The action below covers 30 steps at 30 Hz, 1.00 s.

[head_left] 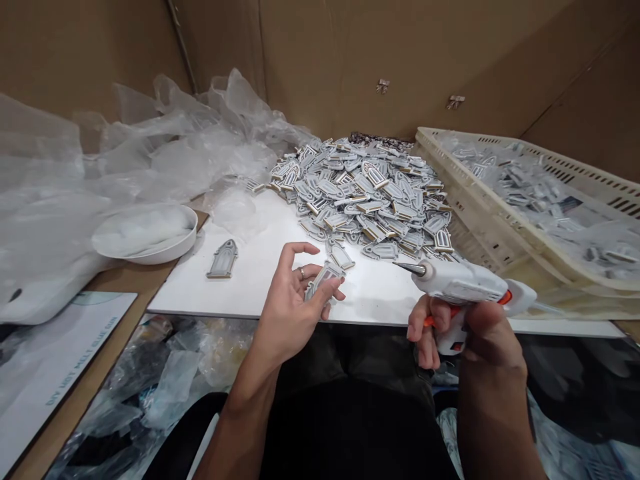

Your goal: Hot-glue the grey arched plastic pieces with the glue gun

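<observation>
Between the thumb and fingers of my left hand (295, 300) is a small grey-and-white arched window-shaped piece (324, 279), held above the front of the white board (255, 287). My right hand (470, 333) is wrapped round the grip of a white hot glue gun (463, 283) with an orange trigger. The gun's metal nozzle points left, apart from the held piece. A similar piece (340, 254) lies just behind my left hand, and another arched piece (222, 260) lies alone to the left. A large heap of such pieces (370, 193) covers the back of the board.
A cream plastic crate (480, 220) with bagged pieces stands at the right. Clear plastic bags (175, 147) pile up at the back left, near a white bowl (175, 247). A printed glue gun box (65, 360) lies at the left. Cardboard walls (325, 67) close off the back.
</observation>
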Motion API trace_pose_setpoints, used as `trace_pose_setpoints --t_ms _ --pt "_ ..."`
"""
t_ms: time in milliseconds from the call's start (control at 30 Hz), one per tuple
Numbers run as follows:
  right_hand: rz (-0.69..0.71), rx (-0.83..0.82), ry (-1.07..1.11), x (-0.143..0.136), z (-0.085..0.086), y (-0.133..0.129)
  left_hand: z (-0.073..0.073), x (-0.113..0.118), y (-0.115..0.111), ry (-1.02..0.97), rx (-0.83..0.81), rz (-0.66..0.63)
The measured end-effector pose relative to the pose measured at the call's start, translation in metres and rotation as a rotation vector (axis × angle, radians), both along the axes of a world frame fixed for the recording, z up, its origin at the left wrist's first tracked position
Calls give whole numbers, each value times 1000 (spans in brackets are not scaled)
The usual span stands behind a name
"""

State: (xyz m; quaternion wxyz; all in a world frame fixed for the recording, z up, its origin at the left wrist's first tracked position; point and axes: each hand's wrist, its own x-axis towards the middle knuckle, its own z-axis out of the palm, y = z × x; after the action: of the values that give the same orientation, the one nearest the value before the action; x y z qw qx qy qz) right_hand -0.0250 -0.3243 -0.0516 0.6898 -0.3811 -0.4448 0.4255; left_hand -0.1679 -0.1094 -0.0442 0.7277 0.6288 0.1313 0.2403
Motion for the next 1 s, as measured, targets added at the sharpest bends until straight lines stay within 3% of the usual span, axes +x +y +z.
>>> trace_pose_setpoints --t_ms 100,300,467,667,1000 --pt "-46 -59 -48 -3 3 0 -1 1 -1 8 -36 -23" --pt "-45 -48 -64 -7 3 3 -4 -6 -1 23 -216 -241" --pt "2 -22 -52 -6 0 5 -6 -11 -5 -30 -127 -214" --pt "63 -47 -18 -6 0 4 -7 -13 -5 -76 -181 -247" --pt "49 -158 -74 -11 -4 5 -28 -7 -4 -359 -221 -321"
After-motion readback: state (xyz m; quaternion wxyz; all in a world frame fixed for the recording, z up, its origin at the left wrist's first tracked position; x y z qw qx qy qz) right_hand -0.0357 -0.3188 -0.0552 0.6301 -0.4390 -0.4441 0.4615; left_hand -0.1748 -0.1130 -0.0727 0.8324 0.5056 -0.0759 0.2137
